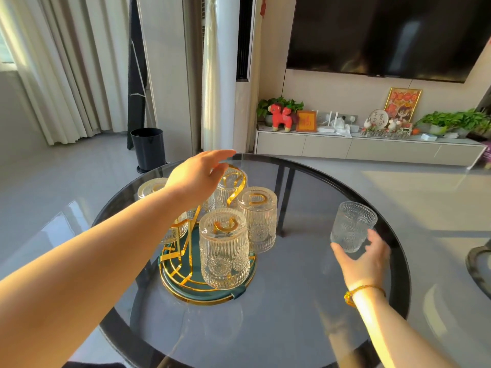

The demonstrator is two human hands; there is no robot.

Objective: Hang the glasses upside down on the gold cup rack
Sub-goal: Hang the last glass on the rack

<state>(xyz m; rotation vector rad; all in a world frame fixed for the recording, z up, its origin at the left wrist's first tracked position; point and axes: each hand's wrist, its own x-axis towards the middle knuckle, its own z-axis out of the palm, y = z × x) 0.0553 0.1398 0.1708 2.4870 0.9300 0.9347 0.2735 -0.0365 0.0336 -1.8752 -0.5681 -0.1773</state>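
So the gold cup rack (233,193) sits left of centre on a round smoked-glass table (279,314), standing in a teal tray with a gold rim (212,298). Everything below is relative to that rack. Several embossed glasses hang on it upside down already: the front glass (224,248) is nearest the camera and the biggest in view, the right-side glass (257,219) is just behind and to the right of it, the back glass (228,189) is on the far side next to the curly gold handle, and the far-left glass (151,185) peeks out on the left behind the forearm. A couple more are mostly hidden under the arm, so I can't count them properly. The left hand (196,176) hovers right over the top of the rack, fingers spread and loose, not holding anything. The last glass (353,225) is well to the right of the rack, upright and tilted a bit, near the table's right edge. The right hand (364,257) has it from below and behind, fingers wrapped round its base; can't tell if the glass is touching the table or lifted off. There's a beaded bracelet (361,292) on that wrist.
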